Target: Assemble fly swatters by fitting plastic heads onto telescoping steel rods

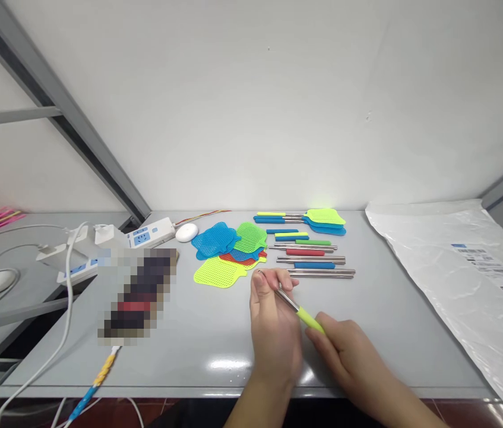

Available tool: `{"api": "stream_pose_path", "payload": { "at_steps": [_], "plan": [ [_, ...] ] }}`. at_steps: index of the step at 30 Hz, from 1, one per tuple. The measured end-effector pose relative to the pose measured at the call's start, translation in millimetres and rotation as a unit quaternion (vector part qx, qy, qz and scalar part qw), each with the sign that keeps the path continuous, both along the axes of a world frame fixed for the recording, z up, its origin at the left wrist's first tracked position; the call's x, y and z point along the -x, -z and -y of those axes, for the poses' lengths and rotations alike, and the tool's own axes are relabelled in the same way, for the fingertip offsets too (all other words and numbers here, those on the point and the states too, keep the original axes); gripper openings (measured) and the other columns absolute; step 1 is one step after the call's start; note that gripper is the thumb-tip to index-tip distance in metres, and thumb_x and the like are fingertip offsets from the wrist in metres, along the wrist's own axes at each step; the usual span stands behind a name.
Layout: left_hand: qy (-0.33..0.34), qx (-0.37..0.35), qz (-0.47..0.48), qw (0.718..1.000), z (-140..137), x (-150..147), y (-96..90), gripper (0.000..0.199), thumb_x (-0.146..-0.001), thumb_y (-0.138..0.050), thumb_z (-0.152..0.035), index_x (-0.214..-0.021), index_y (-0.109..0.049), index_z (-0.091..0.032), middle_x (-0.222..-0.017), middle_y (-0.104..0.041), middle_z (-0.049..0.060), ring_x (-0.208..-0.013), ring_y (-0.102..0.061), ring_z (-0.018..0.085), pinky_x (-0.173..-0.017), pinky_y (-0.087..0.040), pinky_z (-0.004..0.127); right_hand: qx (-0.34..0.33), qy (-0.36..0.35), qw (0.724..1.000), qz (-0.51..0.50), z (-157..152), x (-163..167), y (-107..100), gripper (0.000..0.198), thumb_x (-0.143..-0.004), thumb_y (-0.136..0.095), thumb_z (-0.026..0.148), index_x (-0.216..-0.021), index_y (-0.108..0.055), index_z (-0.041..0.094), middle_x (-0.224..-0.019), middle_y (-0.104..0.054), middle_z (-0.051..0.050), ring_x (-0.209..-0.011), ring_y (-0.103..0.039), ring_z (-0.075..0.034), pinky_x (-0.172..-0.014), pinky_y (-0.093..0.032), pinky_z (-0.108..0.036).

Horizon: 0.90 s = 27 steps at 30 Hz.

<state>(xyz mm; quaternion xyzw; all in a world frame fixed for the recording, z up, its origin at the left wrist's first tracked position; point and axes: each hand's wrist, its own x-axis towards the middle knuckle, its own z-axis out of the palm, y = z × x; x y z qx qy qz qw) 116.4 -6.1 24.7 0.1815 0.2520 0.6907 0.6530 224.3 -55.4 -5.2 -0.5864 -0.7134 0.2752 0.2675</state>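
Between my two hands is a fly swatter handle (309,320), a shiny metal rod with a yellow-green grip. My left hand (275,339) is closed around the metal part, the rod's tip showing by the thumb. The fingers of my right hand (351,353) wrap the grip end. Beyond my left hand lie loose mesh swatter heads: blue ones (215,238), a green one (251,236), a yellow one (219,272) and a partly covered red one (261,257). Several handles (322,274) with coloured grips lie in rows behind my hands.
Swatters with heads attached (325,215) lie along the back wall. At the left are a power strip (157,232), a round white object (186,232), a pixelated item (139,297) and hanging cables (70,279). A white plastic bag (451,279) covers the right side.
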Motion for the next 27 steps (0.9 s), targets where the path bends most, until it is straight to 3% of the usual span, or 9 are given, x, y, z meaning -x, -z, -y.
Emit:
{"api": "stream_pose_path", "payload": {
  "at_steps": [4, 7, 10, 12, 15, 17, 19, 23, 27],
  "plan": [
    [0.025, -0.007, 0.011, 1.0, -10.1, 4.1, 5.6, 0.029, -0.093, -0.049, -0.042, -0.075, -0.05, -0.02, -0.074, -0.046, -0.002, -0.072, -0.046, 0.012, -0.08, -0.044, 0.029, 0.024, 0.003, 0.999, -0.036, -2.8, 0.6, -6.4, 0.04, -0.096, -0.03, 0.05, -0.067, -0.037, 0.024, -0.054, -0.05, 0.002, -0.048, -0.043, -0.013, -0.048, -0.031, -0.025],
    [0.038, 0.021, 0.021, 0.999, -18.6, 12.1, 16.8, 0.021, -0.09, -0.057, -0.039, -0.08, -0.056, -0.02, -0.078, -0.05, -0.002, -0.071, -0.048, 0.011, -0.073, -0.046, 0.027, 0.023, 0.033, 0.995, -0.095, -5.0, -8.1, -23.8, 0.029, -0.095, -0.037, 0.048, -0.087, -0.05, 0.024, -0.058, -0.055, 0.004, -0.049, -0.047, -0.013, -0.049, -0.036, -0.024],
    [0.076, 0.05, -0.091, 0.992, -20.4, 24.6, 27.0, 0.023, -0.088, -0.058, -0.042, -0.091, -0.065, -0.02, -0.096, -0.059, 0.004, -0.086, -0.054, 0.015, -0.075, -0.047, 0.027, -0.027, 0.116, 0.984, -0.13, -6.9, -23.1, -48.5, 0.023, -0.09, -0.051, 0.047, -0.097, -0.054, 0.025, -0.064, -0.06, 0.004, -0.051, -0.051, -0.013, -0.048, -0.039, -0.023],
    [0.135, 0.044, -0.234, 0.962, -18.3, 34.7, 28.9, 0.03, -0.087, -0.058, -0.045, -0.097, -0.068, -0.018, -0.097, -0.062, 0.007, -0.088, -0.055, 0.017, -0.072, -0.047, 0.028, -0.086, 0.155, 0.978, -0.111, -9.9, -32.4, -64.2, 0.022, -0.084, -0.06, 0.046, -0.083, -0.058, 0.024, -0.07, -0.063, 0.001, -0.06, -0.057, -0.014, -0.051, -0.042, -0.023],
    [0.204, -0.041, -0.43, 0.879, -14.8, 48.8, 24.0, 0.028, -0.085, -0.059, -0.043, -0.096, -0.07, -0.02, -0.093, -0.065, 0.008, -0.087, -0.058, 0.021, -0.076, -0.046, 0.031, -0.158, 0.164, 0.969, -0.099, -20.3, -38.9, -80.6, 0.026, -0.082, -0.063, 0.047, -0.075, -0.061, 0.023, -0.071, -0.064, -0.001, -0.062, -0.057, -0.015, -0.052, -0.04, -0.025],
    [0.196, -0.116, -0.517, 0.825, -13.7, 54.6, 18.7, 0.022, -0.083, -0.063, -0.039, -0.095, -0.072, -0.023, -0.102, -0.067, 0.008, -0.101, -0.056, 0.025, -0.09, -0.042, 0.037, -0.19, 0.144, 0.964, -0.114, -31.6, -36.6, -85.5, 0.029, -0.088, -0.055, 0.047, -0.074, -0.058, 0.022, -0.07, -0.06, 0.0, -0.063, -0.054, -0.014, -0.056, -0.04, -0.026],
    [0.178, -0.161, -0.559, 0.794, -12.9, 55.7, 14.1, 0.027, -0.079, -0.069, -0.036, -0.104, -0.071, -0.026, -0.114, -0.065, 0.008, -0.116, -0.049, 0.029, -0.102, -0.033, 0.041, -0.209, 0.107, 0.963, -0.134, -44.3, -29.3, -85.9, 0.035, -0.095, -0.044, 0.046, -0.07, -0.05, 0.021, -0.069, -0.054, 0.0, -0.064, -0.051, -0.013, -0.06, -0.04, -0.026],
    [0.249, -0.182, -0.493, 0.813, -10.0, 42.6, 6.6, 0.041, -0.085, -0.061, -0.03, -0.126, -0.059, -0.027, -0.123, -0.061, 0.009, -0.118, -0.051, 0.027, -0.102, -0.035, 0.041, -0.199, 0.014, 0.963, -0.18, -63.6, -6.9, -76.7, 0.036, -0.097, -0.037, 0.046, -0.073, -0.046, 0.021, -0.075, -0.055, -0.001, -0.07, -0.052, -0.013, -0.066, -0.041, -0.027],
    [0.278, -0.187, -0.396, 0.855, -7.2, 24.1, 3.6, 0.033, -0.085, -0.058, -0.022, -0.117, -0.062, -0.023, -0.116, -0.063, 0.009, -0.113, -0.055, 0.025, -0.099, -0.04, 0.037, -0.114, -0.025, 0.942, -0.316, -68.5, 12.5, -59.0, 0.034, -0.096, -0.039, 0.051, -0.076, -0.042, 0.023, -0.06, -0.048, 0.005, -0.056, -0.049, -0.011, -0.054, -0.04, -0.024]
  ]
}}
